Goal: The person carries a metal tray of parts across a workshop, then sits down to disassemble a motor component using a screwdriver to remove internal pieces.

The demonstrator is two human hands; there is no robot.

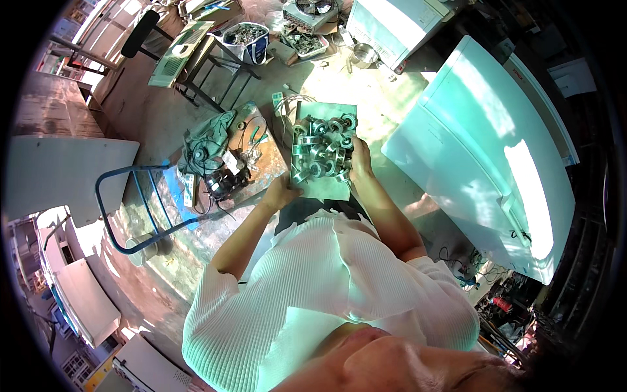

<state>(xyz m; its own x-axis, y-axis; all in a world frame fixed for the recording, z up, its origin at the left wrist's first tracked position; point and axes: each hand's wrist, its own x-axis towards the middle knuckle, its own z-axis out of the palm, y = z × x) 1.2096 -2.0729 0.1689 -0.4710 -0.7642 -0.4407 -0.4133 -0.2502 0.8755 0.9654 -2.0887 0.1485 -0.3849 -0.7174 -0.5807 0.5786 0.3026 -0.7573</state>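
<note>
A flat rectangular board (332, 190) lies level in front of my body. Several shiny round metal parts (318, 148), ring-like and cylindrical, are heaped on it; their exact kind is too small to tell. My left hand (283, 194) grips the board at its near left corner. At the right edge, my right hand (360, 161) holds the board beside the heap, its fingers partly hidden by the parts.
To the left, a low worktop (264, 166) carries tools, a dark cloth (208, 138) and a black motor-like part (226, 183). A blue tubular frame (134, 247) stands farther left. A large pale refrigerator-like cabinet (470, 137) leans at right. A metal stand (219, 98) and filled bag (245, 34) stand ahead.
</note>
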